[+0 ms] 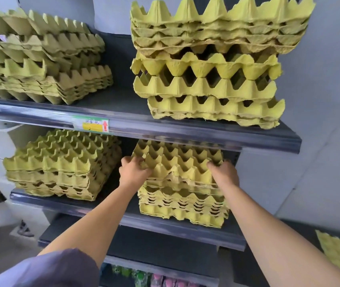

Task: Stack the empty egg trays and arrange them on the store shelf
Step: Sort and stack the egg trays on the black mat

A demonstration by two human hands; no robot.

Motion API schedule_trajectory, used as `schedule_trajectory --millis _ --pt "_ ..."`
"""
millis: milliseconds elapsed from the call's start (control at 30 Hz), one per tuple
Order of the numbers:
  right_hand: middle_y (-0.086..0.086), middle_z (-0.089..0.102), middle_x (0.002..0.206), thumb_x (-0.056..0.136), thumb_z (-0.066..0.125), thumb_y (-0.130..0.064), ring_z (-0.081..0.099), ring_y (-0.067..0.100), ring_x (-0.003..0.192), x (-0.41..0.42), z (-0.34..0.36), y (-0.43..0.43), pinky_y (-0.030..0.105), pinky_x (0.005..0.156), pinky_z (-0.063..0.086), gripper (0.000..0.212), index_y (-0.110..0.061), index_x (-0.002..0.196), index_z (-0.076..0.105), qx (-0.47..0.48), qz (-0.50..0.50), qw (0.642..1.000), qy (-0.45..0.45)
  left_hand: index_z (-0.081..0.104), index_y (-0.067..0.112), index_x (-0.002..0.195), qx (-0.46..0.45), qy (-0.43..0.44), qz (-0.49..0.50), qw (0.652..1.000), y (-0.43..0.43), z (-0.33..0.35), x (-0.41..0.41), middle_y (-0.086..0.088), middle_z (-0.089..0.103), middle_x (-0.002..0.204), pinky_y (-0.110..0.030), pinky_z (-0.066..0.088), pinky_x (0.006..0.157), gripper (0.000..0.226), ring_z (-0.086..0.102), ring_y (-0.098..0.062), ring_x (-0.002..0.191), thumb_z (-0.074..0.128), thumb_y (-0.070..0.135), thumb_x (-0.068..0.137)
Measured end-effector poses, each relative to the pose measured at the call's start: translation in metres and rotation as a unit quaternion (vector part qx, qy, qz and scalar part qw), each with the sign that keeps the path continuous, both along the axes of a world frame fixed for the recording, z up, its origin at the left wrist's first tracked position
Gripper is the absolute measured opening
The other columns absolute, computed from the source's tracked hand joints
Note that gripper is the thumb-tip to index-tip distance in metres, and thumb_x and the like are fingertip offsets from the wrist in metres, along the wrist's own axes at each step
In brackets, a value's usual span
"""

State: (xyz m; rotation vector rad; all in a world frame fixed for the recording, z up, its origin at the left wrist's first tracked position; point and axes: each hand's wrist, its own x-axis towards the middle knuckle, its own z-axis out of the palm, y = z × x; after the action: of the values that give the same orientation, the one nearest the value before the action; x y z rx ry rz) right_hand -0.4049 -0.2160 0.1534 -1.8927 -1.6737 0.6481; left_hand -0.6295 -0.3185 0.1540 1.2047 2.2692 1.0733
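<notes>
My left hand and right hand each grip an opposite side edge of the top egg tray, fingers curled over its rim. Holding both sides lets me keep it level so that its cups nest into the stack beneath. I cannot tell whether it is fully seated.

This stack stands below and to the right of the price label, on the dark middle shelf. Below the label and a little left sits a second stack, turned slightly askew. Above and right of the label, a tall stack is only loosely nested, with gaps between trays. Above and left, another stack lies unevenly. Far to the lower right of the label, one loose tray lies on a dark surface. The wall beside the shelving is plain and pale.
</notes>
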Motion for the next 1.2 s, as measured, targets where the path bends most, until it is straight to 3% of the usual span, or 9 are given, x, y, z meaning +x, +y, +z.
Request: schedule_trajectory --millis 100,267,433,767,933,1200 --pt "0.012 0.057 0.120 0.088 0.051 -0.057 0.060 0.032 0.102 -0.003 0.003 -0.003 0.041 0.083 0.052 0.060 -0.008 0.123 0.051 -0.007 0.002 1.000 -0.012 0.049 0.020 0.129 -0.013 0.011 -0.011 1.000 -0.001 -0.001 -0.004 -0.011 0.029 0.139 -0.042 0.041 0.097 0.053 0.041 -0.035 0.119 0.064 0.034 0.081" --pt "0.015 0.042 0.137 0.092 0.048 -0.054 0.049 0.038 0.118 -0.004 0.015 -0.021 0.045 0.090 0.047 0.059 -0.014 0.134 0.043 0.016 -0.018 0.996 -0.083 0.044 0.024 0.133 -0.015 0.112 -0.008 0.994 -0.008 0.009 -0.003 -0.010 0.025 0.146 -0.046 0.027 0.105 0.056 0.026 -0.034 0.133 0.064 0.036 0.082" --pt "0.013 0.043 0.136 0.095 0.049 -0.042 0.047 0.036 0.120 0.007 0.027 -0.056 0.043 0.089 0.045 0.047 -0.018 0.136 0.044 0.089 0.000 0.989 -0.117 0.055 0.024 0.123 0.022 0.203 -0.054 0.977 -0.024 0.022 0.010 -0.008 0.043 0.133 -0.042 0.030 0.101 0.037 0.035 -0.032 0.125 0.057 0.030 0.087" --pt "0.008 0.055 0.128 0.097 0.045 -0.037 0.050 0.032 0.114 0.084 0.044 -0.104 0.038 0.085 0.043 0.037 -0.021 0.129 0.053 0.165 0.007 0.961 -0.222 0.056 0.024 0.115 0.061 0.336 -0.184 0.922 -0.038 0.040 0.077 0.003 0.060 0.118 -0.039 0.034 0.096 0.025 0.049 -0.023 0.113 0.047 0.033 0.093" --pt "0.006 0.059 0.123 0.096 0.045 -0.039 0.052 0.030 0.113 0.166 0.044 -0.111 0.036 0.086 0.042 0.036 -0.024 0.126 0.058 0.173 -0.010 0.945 -0.276 0.058 0.024 0.110 0.112 0.373 -0.264 0.883 -0.020 0.040 0.164 0.004 0.061 0.115 -0.037 0.037 0.092 0.024 0.051 -0.022 0.109 0.044 0.033 0.093" --pt "0.002 0.061 0.118 0.095 0.045 -0.038 0.051 0.028 0.113 0.376 0.038 -0.130 0.038 0.089 0.039 0.033 -0.023 0.119 0.062 0.153 -0.048 0.920 -0.358 0.061 0.018 0.098 0.150 0.370 -0.386 0.832 0.015 0.030 0.378 -0.002 0.063 0.101 -0.032 0.033 0.078 0.023 0.054 -0.027 0.099 0.042 0.030 0.093"
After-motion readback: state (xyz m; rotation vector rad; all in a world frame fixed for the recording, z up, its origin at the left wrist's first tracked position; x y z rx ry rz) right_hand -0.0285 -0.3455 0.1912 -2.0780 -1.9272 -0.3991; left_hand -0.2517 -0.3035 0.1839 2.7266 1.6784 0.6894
